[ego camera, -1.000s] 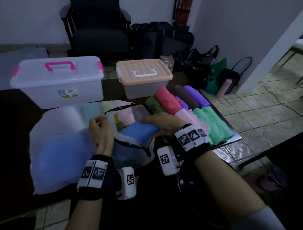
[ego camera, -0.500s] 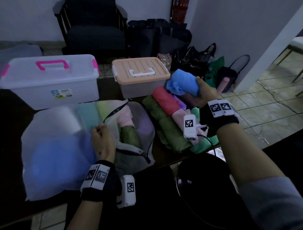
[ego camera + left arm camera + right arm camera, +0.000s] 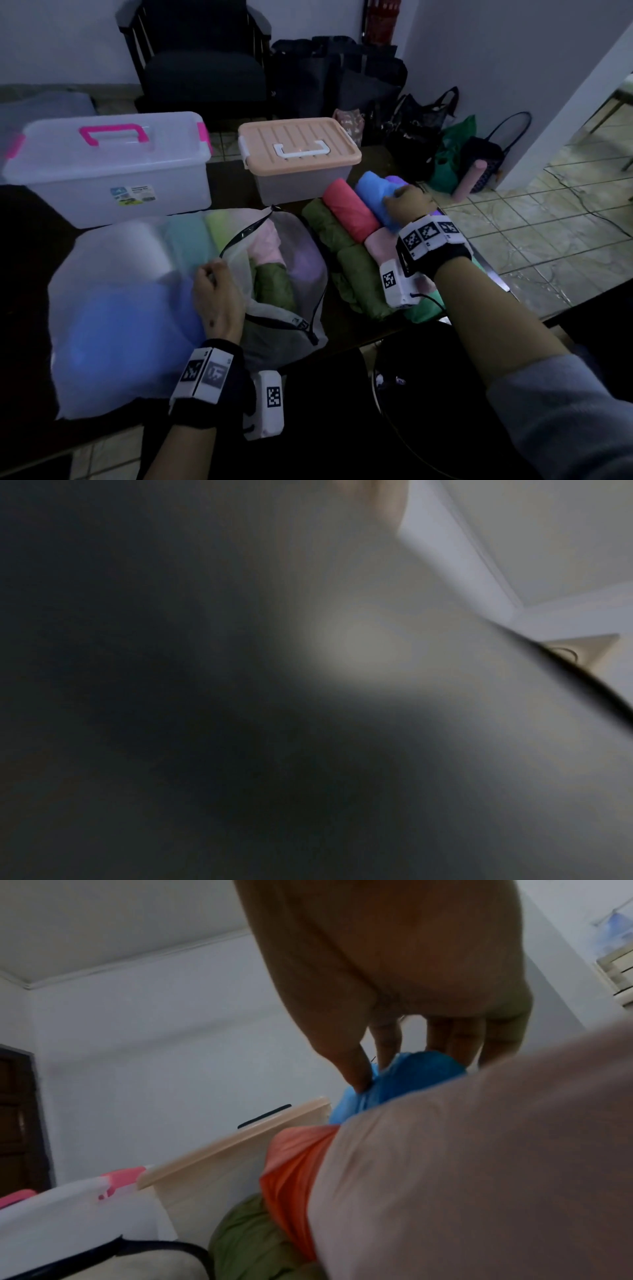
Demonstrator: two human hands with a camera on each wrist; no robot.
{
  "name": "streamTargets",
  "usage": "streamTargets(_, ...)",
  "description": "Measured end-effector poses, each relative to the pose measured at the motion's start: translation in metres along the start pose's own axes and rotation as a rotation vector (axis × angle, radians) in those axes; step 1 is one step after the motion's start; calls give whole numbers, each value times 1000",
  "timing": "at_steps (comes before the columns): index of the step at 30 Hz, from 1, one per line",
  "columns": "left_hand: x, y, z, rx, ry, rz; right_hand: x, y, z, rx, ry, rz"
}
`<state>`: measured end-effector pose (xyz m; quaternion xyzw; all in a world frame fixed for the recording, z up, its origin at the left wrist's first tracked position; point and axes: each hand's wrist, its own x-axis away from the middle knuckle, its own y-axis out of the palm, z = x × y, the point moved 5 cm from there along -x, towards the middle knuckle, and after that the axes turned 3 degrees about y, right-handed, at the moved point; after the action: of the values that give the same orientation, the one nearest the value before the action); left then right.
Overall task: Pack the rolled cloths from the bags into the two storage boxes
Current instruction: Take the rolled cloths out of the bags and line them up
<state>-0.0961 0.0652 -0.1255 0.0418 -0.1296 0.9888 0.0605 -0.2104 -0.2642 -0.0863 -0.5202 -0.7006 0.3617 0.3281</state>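
Observation:
My right hand [image 3: 404, 202] grips a blue rolled cloth [image 3: 375, 197] and sets it among the rolls on the table, beside a red roll [image 3: 349, 210]. The right wrist view shows the fingers curled over the blue rolled cloth [image 3: 404, 1080]. My left hand [image 3: 217, 294] pinches the zipped edge of a white mesh bag [image 3: 284, 274] that holds pink, green and lilac rolls. Olive rolls [image 3: 346, 260] and a pink roll [image 3: 380, 245] lie near the right wrist. Both storage boxes stand shut: a clear one with pink handle [image 3: 109, 164] and one with a peach lid [image 3: 298, 147]. The left wrist view is dark and blurred.
A second translucent bag [image 3: 113, 308] with white, blue and pale green rolls lies under my left forearm. Dark bags [image 3: 421, 126] and a green bag [image 3: 452, 154] sit on the tiled floor past the table's right edge. A dark armchair [image 3: 202, 58] stands behind the boxes.
My right hand lifted the blue roll out of the mesh bag, carried it up and right, and now lowers it onto the pile next to the red roll. The left hand stayed on the bag.

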Motion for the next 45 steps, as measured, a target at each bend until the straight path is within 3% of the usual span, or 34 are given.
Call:
streamTargets(3,2,0,0,-19,13,-13,-3,4,2,118,-21,-62)
streamTargets(5,3,0,1,-27,15,-16,-6,6,7,41,-101,-194)
streamTargets(8,2,-1,1,-23,15,-18,-10,4,14,-84,-113,-205)
streamTargets(10,1,0,0,-18,14,-22,4,-2,2,-22,-45,-120)
streamTargets(12,0,0,0,-22,22,-26,29,-23,-17,-23,-41,97)
streamTargets(14,2,-1,1,-27,32,-37,60,-33,-38,-194,-216,174)
streamTargets(16,5,-1,1,-20,43,-43,89,-24,-53,-278,-328,45)
streamTargets(20,9,-4,0,-14,71,-39,149,41,-55,-166,-307,-650)
streamTargets(21,9,-5,0,-14,69,-35,165,55,-53,-89,-306,-757)
streamTargets(23,10,-6,-1,-4,53,-37,187,78,-47,63,-329,-835)
streamTargets(26,10,-9,-1,27,31,-55,202,94,-44,61,-339,-782)
streamTargets(31,11,-9,-1,62,8,-76,198,105,-36,-163,-105,-766)
streamTargets(36,12,-10,-2,74,11,-66,195,92,-33,-635,-24,-715)
streamTargets(39,12,-11,-1,50,32,-62,181,61,-33,-872,-22,-541)
streamTargets(45,9,-10,-4,47,17,-50,138,-15,-24,-506,-269,-112)
